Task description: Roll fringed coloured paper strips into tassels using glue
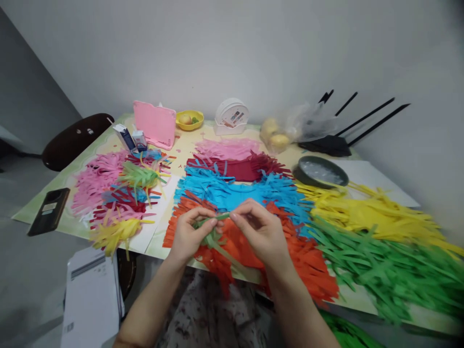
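Note:
Near the table's front edge, my left hand (pixel 192 232) is closed around a bundle of green paper strips (pixel 213 239), whose loose ends hang below the fingers. A short twisted green piece (pixel 223 216) spans the gap between my hands. My right hand (pixel 263 232) pinches its other end between thumb and forefinger. Under both hands lies orange fringed paper (pixel 241 244), partly hidden by them. Just beyond it are blue fringed paper (pixel 232 192), dark red fringed paper (pixel 239 169) and pink fringed paper (pixel 228 149).
To the right lie yellow fringe (pixel 369 212), green fringe (pixel 395 266) and a dark bowl (pixel 321 173). Several bundled tassels (pixel 118 232) and a phone (pixel 50 211) are at left. Behind stand cartons (pixel 125 137), a pink tablet case (pixel 155 124), a yellow dish (pixel 189 126) and a black router (pixel 326 145).

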Motion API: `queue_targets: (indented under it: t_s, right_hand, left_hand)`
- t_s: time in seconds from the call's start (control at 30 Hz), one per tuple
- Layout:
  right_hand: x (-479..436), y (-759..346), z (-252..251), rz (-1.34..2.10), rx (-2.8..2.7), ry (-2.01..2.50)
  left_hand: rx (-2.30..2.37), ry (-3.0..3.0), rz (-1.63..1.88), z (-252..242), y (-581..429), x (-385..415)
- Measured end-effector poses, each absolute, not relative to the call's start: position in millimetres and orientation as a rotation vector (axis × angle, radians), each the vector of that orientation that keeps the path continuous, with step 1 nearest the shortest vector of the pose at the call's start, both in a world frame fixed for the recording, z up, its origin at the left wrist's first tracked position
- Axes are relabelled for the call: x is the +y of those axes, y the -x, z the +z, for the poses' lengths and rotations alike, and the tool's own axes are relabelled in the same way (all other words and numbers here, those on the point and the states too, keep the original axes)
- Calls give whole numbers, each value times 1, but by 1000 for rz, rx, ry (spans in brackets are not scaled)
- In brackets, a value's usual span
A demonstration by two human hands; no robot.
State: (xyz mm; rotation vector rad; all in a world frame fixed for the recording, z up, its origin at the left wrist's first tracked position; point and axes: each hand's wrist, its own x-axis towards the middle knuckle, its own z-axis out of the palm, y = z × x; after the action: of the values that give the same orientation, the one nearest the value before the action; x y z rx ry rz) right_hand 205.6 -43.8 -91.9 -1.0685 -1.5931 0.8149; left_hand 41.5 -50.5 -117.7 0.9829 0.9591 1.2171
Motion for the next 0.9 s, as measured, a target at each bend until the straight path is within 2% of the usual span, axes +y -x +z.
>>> queue_targets:
  t_s: [0.23, 0.43, 0.57, 0.7, 0.77, 0.9]
  right_hand:
    - [-54, -192, -99, 657, -1621, 1058]
    - [-58, -187, -92, 551, -1751, 1025]
    - [-63, -177, -90, 647, -1913, 897]
    - [-70, -170, -104, 781, -1865, 933]
    - [-73, -172, -113, 813, -1780, 974]
    - [-84, -190, -128, 835, -1625, 1092]
  left_hand:
    - [867, -745, 1243, -126, -40, -60]
    - [1005, -955, 1130, -126, -18, -79]
    - [1358, -1284, 1158, -119, 41, -104]
    - [2112, -1679, 1568, -111, 118, -133]
    - [2348, -1977, 1423, -117, 142, -139]
    - [2326, -2370, 692, -158, 152, -127]
